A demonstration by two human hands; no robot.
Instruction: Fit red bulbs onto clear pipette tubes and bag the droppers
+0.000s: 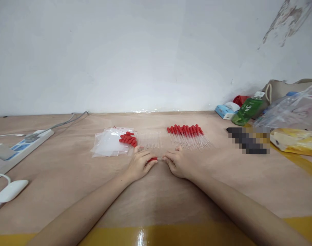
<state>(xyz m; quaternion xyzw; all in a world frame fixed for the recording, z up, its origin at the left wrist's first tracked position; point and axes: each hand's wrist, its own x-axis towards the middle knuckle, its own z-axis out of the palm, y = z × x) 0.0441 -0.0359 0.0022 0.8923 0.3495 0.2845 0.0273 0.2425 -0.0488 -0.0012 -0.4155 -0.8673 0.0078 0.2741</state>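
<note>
My left hand [141, 163] pinches a red rubber bulb [153, 159] at the middle of the table. From the right, my right hand [178, 162] grips a thin clear glass tube [159, 159], whose end meets the bulb's mouth; how deep it sits I cannot tell. Just beyond my left hand lies a small pile of loose red bulbs [128, 139] on clear zip bags [107, 143]. A row of bare glass tubes [148, 139] lies behind both hands. Farther right, several droppers [188, 135] with red bulbs on glass tubes lie side by side.
At the left are a white power strip [25, 150] with cables and a white plug-like device [11, 191]. Toward the back right stand a green bottle [248, 109], a blue box [226, 111] and plastic bags [294, 109]. A blurred dark object [248, 140] and a yellow packet [297, 141] lie nearer.
</note>
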